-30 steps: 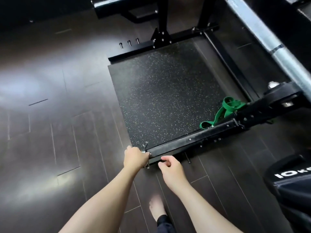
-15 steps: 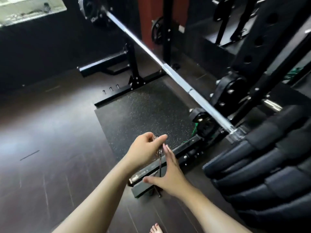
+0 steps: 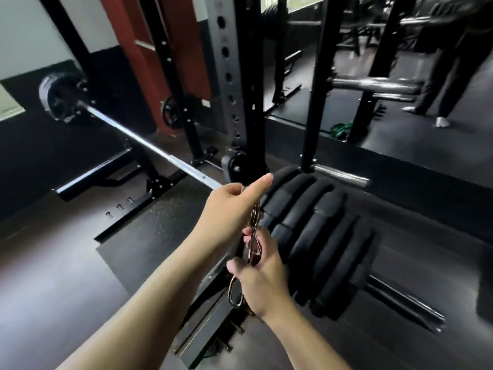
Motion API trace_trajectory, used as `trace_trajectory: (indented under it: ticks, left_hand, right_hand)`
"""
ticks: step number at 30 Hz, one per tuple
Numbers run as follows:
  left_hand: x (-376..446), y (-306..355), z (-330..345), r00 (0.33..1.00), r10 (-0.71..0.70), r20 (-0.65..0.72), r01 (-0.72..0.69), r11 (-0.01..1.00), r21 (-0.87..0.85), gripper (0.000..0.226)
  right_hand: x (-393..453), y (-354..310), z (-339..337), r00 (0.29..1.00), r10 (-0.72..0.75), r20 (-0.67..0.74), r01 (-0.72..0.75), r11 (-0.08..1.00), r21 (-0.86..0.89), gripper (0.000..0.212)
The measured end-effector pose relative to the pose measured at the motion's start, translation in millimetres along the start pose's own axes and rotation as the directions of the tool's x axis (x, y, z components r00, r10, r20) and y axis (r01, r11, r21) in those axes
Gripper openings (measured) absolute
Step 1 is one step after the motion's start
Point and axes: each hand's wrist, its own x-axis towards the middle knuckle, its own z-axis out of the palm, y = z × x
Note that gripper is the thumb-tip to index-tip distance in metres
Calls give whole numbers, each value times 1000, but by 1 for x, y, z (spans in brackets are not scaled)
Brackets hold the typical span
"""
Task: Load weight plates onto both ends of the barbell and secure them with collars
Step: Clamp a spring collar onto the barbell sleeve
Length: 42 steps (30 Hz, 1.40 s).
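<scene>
Pinching the light, stiff, springy metal collars (image 3: 252,236) at frame centre, best squeezed by their handles, the right hand (image 3: 262,279) grips low, the left hand (image 3: 226,209) high, before heavy plates (image 3: 314,236) and barbell (image 3: 149,145) upper left.

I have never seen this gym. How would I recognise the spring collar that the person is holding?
Start at the long silver barbell resting across the black rack, and follow it toward the camera to the stack of black weight plates. Just in front of them the left hand and right hand hold the spring collar. It is thin, shiny bent wire with a loop handle, unlike the thick dull plates.
</scene>
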Motion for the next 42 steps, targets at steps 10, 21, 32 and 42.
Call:
trace_trajectory:
  ticks: [10,21,32,42]
  left_hand:
    - [-39,15,124,931,106,349,-37,980,-198,35]
    - [-45,-37,258,907,24,421,14,996,-86,48]
    - [-49,-84,279,787,-60,614,68,998,10,48]
    - [-62,-109,307,721,123,682,-544,710,447,62]
  right_hand:
    - [-39,-29,-148,997,5,-77,-1,998,58,17]
    - [-73,-1,-257,856,485,-182,-459,873,168,49]
    - [-91,43,-237,666,508,-546,-474,854,215,14]
    - [-105,100,-265,447,607,-658,-596,750,287,10]
